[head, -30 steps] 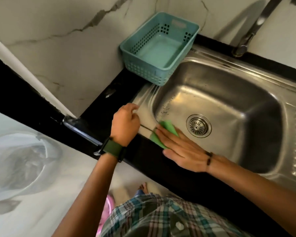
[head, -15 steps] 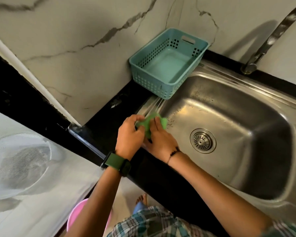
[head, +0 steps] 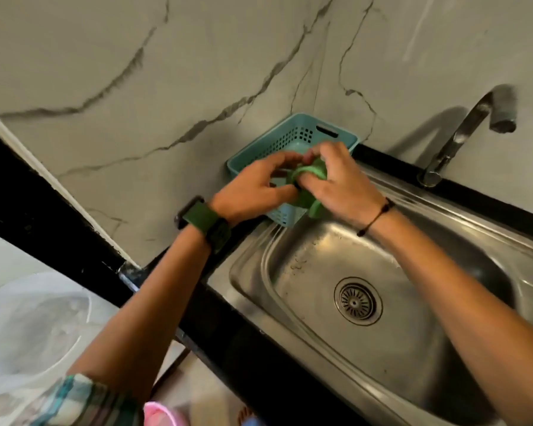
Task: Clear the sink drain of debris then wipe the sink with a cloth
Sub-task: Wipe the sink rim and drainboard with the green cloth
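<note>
Both hands grip green cloth over basket.

left grip curled, pinching | right grip curled, pinching

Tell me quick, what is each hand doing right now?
Left hand: grips the green cloth.
Right hand: also grips the green cloth, bunched between both hands.

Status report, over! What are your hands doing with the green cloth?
Left hand and right hand both grip the green cloth, bunched, above the teal basket. Drain looks clear. Nothing in the way.
</note>
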